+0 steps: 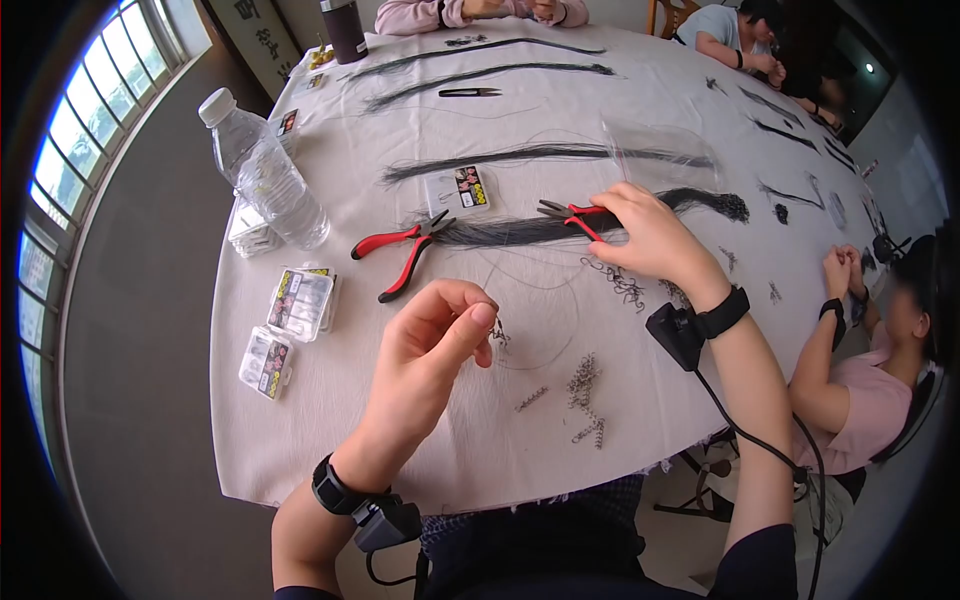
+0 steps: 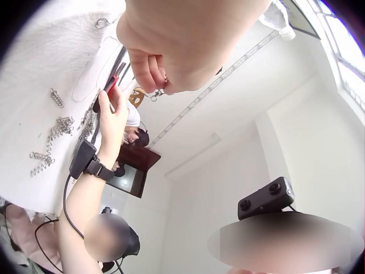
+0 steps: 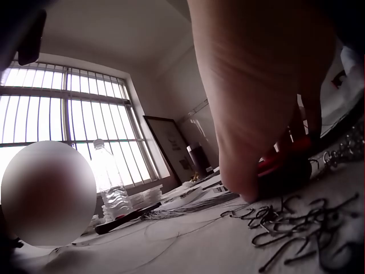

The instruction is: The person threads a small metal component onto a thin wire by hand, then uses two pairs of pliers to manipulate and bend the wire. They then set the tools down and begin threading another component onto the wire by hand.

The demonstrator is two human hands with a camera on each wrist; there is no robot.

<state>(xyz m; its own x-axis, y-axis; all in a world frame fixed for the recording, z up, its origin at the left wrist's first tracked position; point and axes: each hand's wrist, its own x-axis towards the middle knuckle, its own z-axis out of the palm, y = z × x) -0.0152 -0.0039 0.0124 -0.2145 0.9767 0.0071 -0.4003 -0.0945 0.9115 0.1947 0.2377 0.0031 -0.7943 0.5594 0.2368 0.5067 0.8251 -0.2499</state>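
In the head view the left hand (image 1: 425, 350) pinches a small dark metal piece (image 1: 501, 334) between thumb and fingers, held over the cloth; a thin line loops below it. The left wrist view shows small rings (image 2: 154, 96) at those fingertips. My right hand (image 1: 655, 240) grips the red handles of small pliers (image 1: 570, 213), whose jaws point left over a bundle of black strands (image 1: 520, 233). Dark hooks (image 3: 302, 228) lie beside the right hand (image 3: 256, 103) in the right wrist view. Coiled metal pieces (image 1: 583, 385) rest nearer the body.
A second pair of pliers (image 1: 405, 250) lies open-jawed left of the bundle. Plastic boxes (image 1: 300, 303) and a water bottle (image 1: 270, 180) stand at the left. Further bundles (image 1: 500, 157) and snips (image 1: 470, 92) lie farther back. Several people sit around the table.
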